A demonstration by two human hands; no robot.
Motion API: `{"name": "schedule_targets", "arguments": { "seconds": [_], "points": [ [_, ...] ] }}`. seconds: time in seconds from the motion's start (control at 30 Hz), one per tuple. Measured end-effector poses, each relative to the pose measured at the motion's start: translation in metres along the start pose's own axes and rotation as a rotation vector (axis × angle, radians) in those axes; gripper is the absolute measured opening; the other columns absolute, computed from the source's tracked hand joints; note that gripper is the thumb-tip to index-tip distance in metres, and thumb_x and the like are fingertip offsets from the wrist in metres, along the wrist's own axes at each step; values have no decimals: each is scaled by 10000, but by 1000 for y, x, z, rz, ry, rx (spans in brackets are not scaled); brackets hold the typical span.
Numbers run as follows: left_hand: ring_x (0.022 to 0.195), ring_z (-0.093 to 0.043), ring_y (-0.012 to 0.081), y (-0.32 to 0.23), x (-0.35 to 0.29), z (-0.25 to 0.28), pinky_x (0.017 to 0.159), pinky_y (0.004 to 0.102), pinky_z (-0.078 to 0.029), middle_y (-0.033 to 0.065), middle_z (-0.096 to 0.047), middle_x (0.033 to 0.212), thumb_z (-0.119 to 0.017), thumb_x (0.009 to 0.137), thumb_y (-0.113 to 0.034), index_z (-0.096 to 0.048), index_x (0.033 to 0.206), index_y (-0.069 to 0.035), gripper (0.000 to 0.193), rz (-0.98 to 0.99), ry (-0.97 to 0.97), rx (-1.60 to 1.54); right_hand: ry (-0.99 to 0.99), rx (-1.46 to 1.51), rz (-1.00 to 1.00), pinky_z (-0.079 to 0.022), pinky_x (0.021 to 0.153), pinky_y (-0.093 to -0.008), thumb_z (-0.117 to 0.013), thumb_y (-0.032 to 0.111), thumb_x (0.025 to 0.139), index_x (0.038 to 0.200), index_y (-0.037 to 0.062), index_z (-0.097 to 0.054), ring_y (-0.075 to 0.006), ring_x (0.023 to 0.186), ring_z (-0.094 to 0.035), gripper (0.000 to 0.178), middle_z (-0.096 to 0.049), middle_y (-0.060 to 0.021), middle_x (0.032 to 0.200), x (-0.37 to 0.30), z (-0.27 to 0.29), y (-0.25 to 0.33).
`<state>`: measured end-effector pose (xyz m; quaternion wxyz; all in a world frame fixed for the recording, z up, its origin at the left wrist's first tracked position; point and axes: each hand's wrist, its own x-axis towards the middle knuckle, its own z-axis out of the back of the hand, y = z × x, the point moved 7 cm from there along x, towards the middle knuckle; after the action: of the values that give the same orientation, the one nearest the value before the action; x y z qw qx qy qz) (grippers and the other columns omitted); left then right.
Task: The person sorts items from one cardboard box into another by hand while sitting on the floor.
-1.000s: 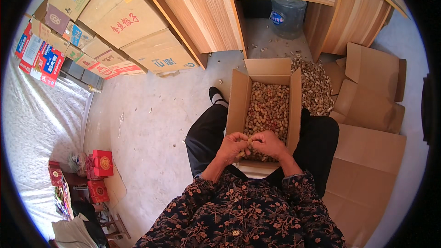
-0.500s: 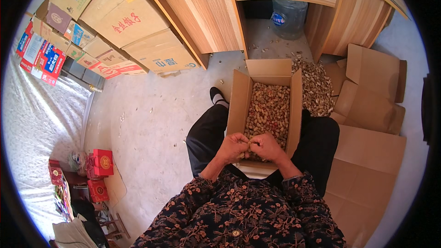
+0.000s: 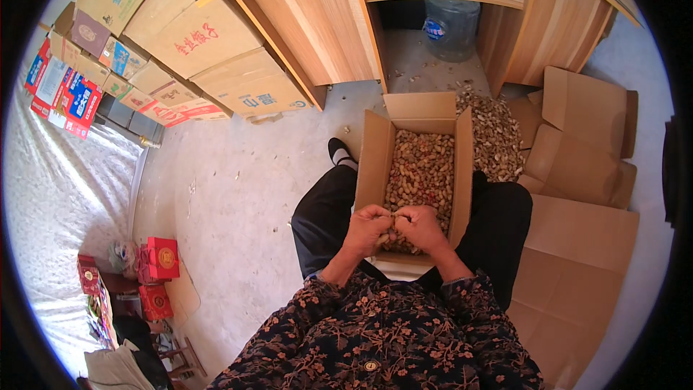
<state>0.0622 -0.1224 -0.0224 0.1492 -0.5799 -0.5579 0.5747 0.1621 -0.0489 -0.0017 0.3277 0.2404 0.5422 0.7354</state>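
An open cardboard box [image 3: 373, 159] sits between my knees, holding a heap of unshelled peanuts [image 3: 421, 170] with some reddish bits among them. Over its near end, my left hand [image 3: 367, 228] and my right hand [image 3: 421, 227] meet fingertip to fingertip. Both are closed in a pinch on one small peanut [image 3: 392, 219], which the fingers mostly cover. Whether its shell is cracked I cannot tell.
Beyond the box's right side lies a pile of empty shells [image 3: 497, 133]. Flattened cardboard [image 3: 577, 245] covers the floor at right. A wooden desk [image 3: 303, 22] with a water jug [image 3: 452, 32] stands ahead. Stacked cartons [image 3: 209, 43] and red gift boxes [image 3: 163, 258] are at left.
Both hands stay together over the box's near end. My fingers have shifted slightly around the peanut, and less of its pale shell shows now.
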Motion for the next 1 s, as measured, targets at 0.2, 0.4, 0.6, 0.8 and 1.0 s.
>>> {"name": "schedule_targets", "arguments": {
  "seconds": [0.2,0.4,0.6,0.8,1.0],
  "points": [
    [468,-540,142,5,2,6,330,209,-366,121,-576,658,-538,760,10,-527,762,6,12,25,55,-226,79,434,-298,-391,428,-239,-508,94,761,785,-34,-616,-77,465,-461,169,-507,-16,544,-4,-4,-9],
    [464,-541,133,3,1,6,298,196,-340,122,-579,661,-546,774,-27,-522,752,-8,37,79,44,-416,-12,904,-365,-410,425,-249,-512,95,787,813,-35,-597,-83,427,-430,157,-482,-10,542,0,-4,-35],
    [444,-536,131,4,1,12,283,193,-317,127,-586,648,-571,748,-31,-511,726,-8,69,80,-110,-173,-15,931,-354,-435,456,-240,-516,105,803,818,-19,-602,-90,466,-464,152,-523,-19,595,2,-3,-35],
    [432,-525,114,8,5,18,300,193,-335,116,-590,640,-582,770,-89,-539,728,-8,101,94,-88,-84,84,847,-413,-450,515,-217,-525,163,813,861,10,-598,-91,538,-508,176,-562,-22,685,-1,-10,-39],
    [458,-548,121,8,1,9,305,196,-347,95,-594,638,-559,795,-94,-554,757,-12,91,114,-15,-17,197,634,-407,-414,488,-213,-564,218,804,877,20,-573,-80,553,-509,211,-557,-12,693,-4,-23,-30]
  ]
}}
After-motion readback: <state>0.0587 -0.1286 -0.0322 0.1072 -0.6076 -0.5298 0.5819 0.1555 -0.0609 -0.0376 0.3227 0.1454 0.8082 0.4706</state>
